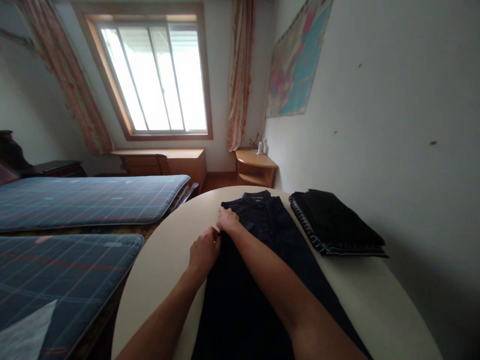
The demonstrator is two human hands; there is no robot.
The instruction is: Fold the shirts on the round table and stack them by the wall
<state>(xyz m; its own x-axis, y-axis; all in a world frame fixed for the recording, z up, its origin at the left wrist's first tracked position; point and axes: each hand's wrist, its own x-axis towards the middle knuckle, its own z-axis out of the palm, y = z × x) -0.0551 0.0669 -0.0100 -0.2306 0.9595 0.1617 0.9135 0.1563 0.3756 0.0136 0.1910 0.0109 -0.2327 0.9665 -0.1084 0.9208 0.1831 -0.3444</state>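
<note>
A dark navy collared shirt (258,300) lies lengthwise on the round cream table (165,250), its collar at the far end. My left hand (205,248) pinches the shirt's left edge between thumb and fingers. Farther up, my right hand (227,219) reaches across the shirt and grips the same edge near the shoulder. My right forearm covers part of the shirt front. To the right of the shirt sits a stack of folded dark clothes (337,220), with black cloth on top and a striped piece beneath.
Two plaid mattresses (93,200) lie left of the table, with a sheet of paper (30,332) on the nearer one. A wall (405,190) runs close along the right. Beyond the table stand a wooden desk (183,154) and a corner shelf (257,160) under the window.
</note>
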